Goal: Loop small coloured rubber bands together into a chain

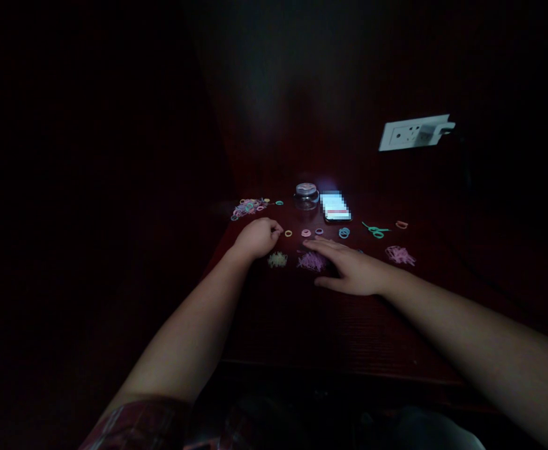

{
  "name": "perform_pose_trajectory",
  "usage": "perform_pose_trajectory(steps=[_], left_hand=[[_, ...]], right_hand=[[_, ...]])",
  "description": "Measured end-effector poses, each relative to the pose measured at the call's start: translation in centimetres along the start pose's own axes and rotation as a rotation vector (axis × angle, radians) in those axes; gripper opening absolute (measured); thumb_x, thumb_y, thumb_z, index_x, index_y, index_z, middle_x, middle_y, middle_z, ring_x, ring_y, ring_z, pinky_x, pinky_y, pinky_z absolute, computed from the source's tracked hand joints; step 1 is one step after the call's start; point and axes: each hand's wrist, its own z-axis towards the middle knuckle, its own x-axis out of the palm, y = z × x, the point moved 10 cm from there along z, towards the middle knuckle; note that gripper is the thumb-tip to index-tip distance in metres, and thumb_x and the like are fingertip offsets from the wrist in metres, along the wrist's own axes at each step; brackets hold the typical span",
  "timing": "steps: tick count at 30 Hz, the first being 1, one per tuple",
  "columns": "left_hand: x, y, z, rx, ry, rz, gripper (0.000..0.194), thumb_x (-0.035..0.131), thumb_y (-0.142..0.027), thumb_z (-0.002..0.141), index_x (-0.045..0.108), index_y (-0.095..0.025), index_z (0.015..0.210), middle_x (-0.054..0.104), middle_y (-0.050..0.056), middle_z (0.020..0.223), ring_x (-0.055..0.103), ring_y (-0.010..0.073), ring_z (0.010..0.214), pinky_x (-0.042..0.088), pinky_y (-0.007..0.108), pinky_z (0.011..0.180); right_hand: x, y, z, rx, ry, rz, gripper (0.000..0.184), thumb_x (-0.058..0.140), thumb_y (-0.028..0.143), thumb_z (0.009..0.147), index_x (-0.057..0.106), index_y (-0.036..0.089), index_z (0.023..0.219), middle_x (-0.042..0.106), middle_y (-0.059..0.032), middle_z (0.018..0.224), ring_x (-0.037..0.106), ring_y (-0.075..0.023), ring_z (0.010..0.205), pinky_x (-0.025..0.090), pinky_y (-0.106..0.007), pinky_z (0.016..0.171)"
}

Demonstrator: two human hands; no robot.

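Note:
My left hand (259,237) rests on the dark table with its fingers curled in and the tips hidden, so I cannot make out whether they hold anything. Just right of it lies a yellow hair tie (288,233), above a pile of pale yellow rubber bands (277,259). My right hand (351,265) is stretched out, thumb apart, beside a pile of purple rubber bands (310,260). Beyond its fingertips are a pink hair tie (306,233) and a purple hair tie (319,231). Some blue hair ties (344,233) sit farther back.
A mixed heap of coloured bands (250,207) lies at the back left. Behind my hands stand a round clear container (306,195) and a lit phone (335,205). Green scissors (377,230), a pink pile (400,255) and a reddish clip-like piece (402,224) are to the right.

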Motion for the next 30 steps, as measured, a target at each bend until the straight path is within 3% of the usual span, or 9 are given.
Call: perform_pose_trajectory(steps=[3, 6, 9, 14, 24, 30], left_hand=[[-0.4, -3.6, -0.7, 0.257, 0.014, -0.115, 0.021, 0.057, -0.026, 0.085, 0.073, -0.02, 0.098, 0.07, 0.005, 0.098, 0.064, 0.0166, 0.088, 0.048, 0.027, 0.083], [0.6, -5.5, -1.2, 0.346, 0.11, -0.132, 0.024, 0.061, -0.027, 0.082, 0.073, -0.021, 0.101, 0.069, 0.003, 0.096, 0.063, 0.0154, 0.084, 0.048, 0.026, 0.079], [1.7, -5.9, -1.1, 0.35, 0.168, -0.09, 0.022, 0.062, -0.028, 0.081, 0.074, -0.022, 0.099, 0.069, 0.003, 0.094, 0.063, 0.0155, 0.081, 0.047, 0.026, 0.075], [2.3, -5.4, -0.5, 0.291, 0.156, -0.046, 0.014, 0.064, -0.027, 0.079, 0.074, -0.021, 0.086, 0.069, 0.003, 0.087, 0.062, 0.0155, 0.077, 0.046, 0.026, 0.071], [1.5, -5.9, -0.7, 0.272, 0.125, -0.084, 0.01, 0.063, -0.023, 0.075, 0.071, -0.019, 0.074, 0.069, 0.004, 0.086, 0.063, 0.0164, 0.079, 0.049, 0.026, 0.077], [1.1, -5.4, -0.6, 0.253, 0.101, -0.02, 0.018, 0.065, -0.028, 0.075, 0.073, -0.02, 0.089, 0.069, 0.005, 0.091, 0.064, 0.02, 0.086, 0.05, 0.03, 0.08]], right_hand=[[-0.4, -0.3, -0.1, 0.025, -0.03, 0.02, 0.085, 0.07, 0.037, 0.08, 0.028, 0.019, 0.152, 0.037, -0.015, 0.153, 0.038, -0.0319, 0.139, 0.034, -0.053, 0.114], [-0.9, -0.3, -0.1, 0.034, -0.048, 0.025, 0.079, 0.068, 0.035, 0.08, 0.032, 0.017, 0.148, 0.041, -0.0161, 0.15, 0.043, -0.0311, 0.136, 0.037, -0.051, 0.113], [-1.0, -0.3, 0.0, 0.042, -0.052, 0.027, 0.069, 0.068, 0.036, 0.08, 0.042, 0.017, 0.14, 0.051, -0.0158, 0.141, 0.051, -0.0303, 0.129, 0.042, -0.048, 0.109], [-0.9, -0.3, 0.1, 0.062, -0.037, 0.05, 0.059, 0.068, 0.037, 0.079, 0.049, 0.018, 0.131, 0.058, -0.0136, 0.131, 0.056, -0.0291, 0.12, 0.046, -0.045, 0.104], [-0.9, 0.4, 0.2, -0.003, -0.035, 0.055, 0.048, 0.067, 0.035, 0.08, 0.054, 0.02, 0.123, 0.059, -0.0114, 0.124, 0.056, -0.0278, 0.115, 0.045, -0.043, 0.101], [-1.0, 0.2, 0.2, 0.007, -0.037, 0.063, 0.048, 0.067, 0.036, 0.079, 0.053, 0.021, 0.123, 0.06, -0.0108, 0.123, 0.058, -0.0281, 0.112, 0.046, -0.043, 0.099]])
